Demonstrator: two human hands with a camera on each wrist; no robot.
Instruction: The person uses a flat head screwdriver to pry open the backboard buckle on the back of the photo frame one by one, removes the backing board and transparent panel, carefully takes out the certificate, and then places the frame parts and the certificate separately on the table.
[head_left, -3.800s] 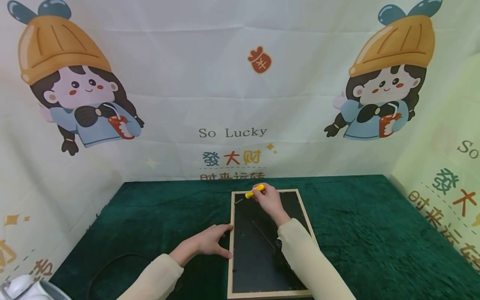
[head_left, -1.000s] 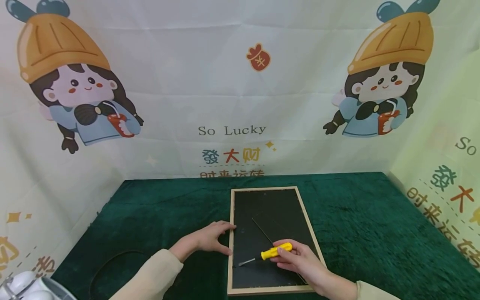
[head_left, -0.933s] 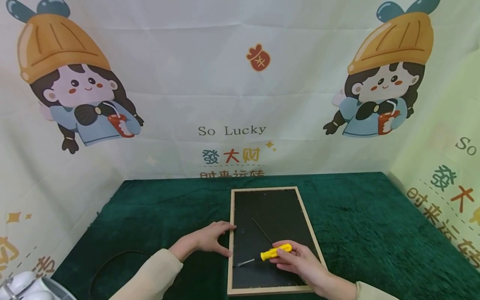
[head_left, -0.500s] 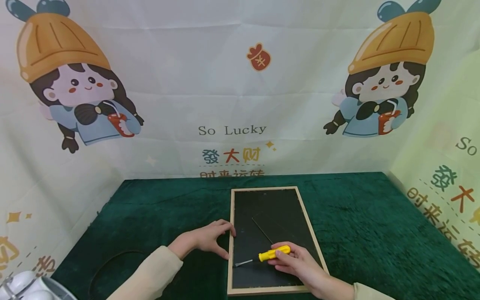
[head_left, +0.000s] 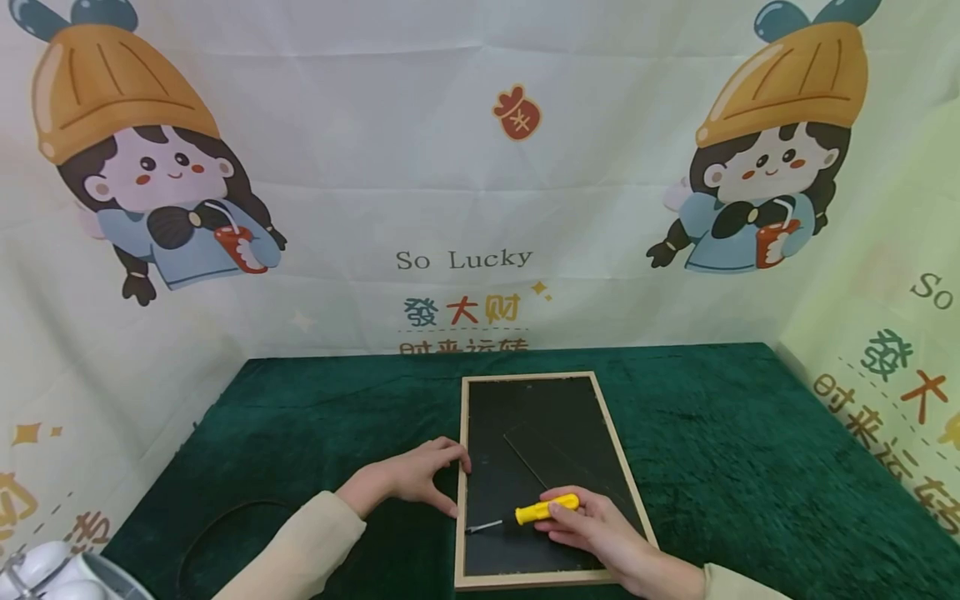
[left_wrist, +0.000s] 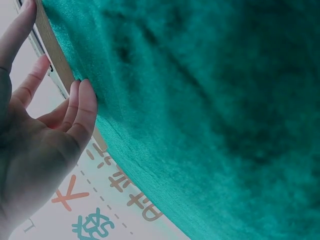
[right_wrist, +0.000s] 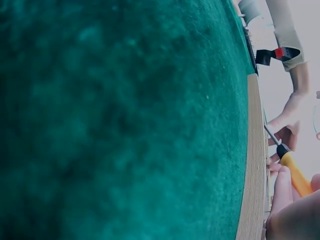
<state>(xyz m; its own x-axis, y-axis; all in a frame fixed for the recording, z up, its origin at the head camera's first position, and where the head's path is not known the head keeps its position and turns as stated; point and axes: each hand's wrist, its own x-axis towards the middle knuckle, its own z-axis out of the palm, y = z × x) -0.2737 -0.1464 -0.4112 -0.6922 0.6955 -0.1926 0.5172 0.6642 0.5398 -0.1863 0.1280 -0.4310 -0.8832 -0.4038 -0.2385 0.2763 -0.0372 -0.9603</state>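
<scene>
A pale wooden frame [head_left: 525, 581] with a black panel [head_left: 525, 408] lies flat on the green cloth. My right hand [head_left: 600, 533] grips the yellow handle of a screwdriver [head_left: 542, 509] between thumb and fingers. Its metal shaft points left, the tip at the panel's left edge near the front corner. In the right wrist view the screwdriver [right_wrist: 296, 175] slants over the wooden edge. My left hand [head_left: 412, 479] rests against the frame's left side, thumb and fingers spread apart. The left wrist view shows fingertips of that hand [left_wrist: 45, 145] touching the wood. A thin dark line runs diagonally over the panel.
Green velvety cloth [head_left: 720, 450] covers the table around the frame. A dark cord [head_left: 225, 517] curves across it at the left. Something white and grey [head_left: 60, 575] stands at the bottom left corner. A printed curtain [head_left: 360, 167] hangs behind and at the sides.
The right hand has brought the screwdriver from the frame's far left corner to the near left edge. In the last second it shifted slightly left. The left hand stays at the frame's side.
</scene>
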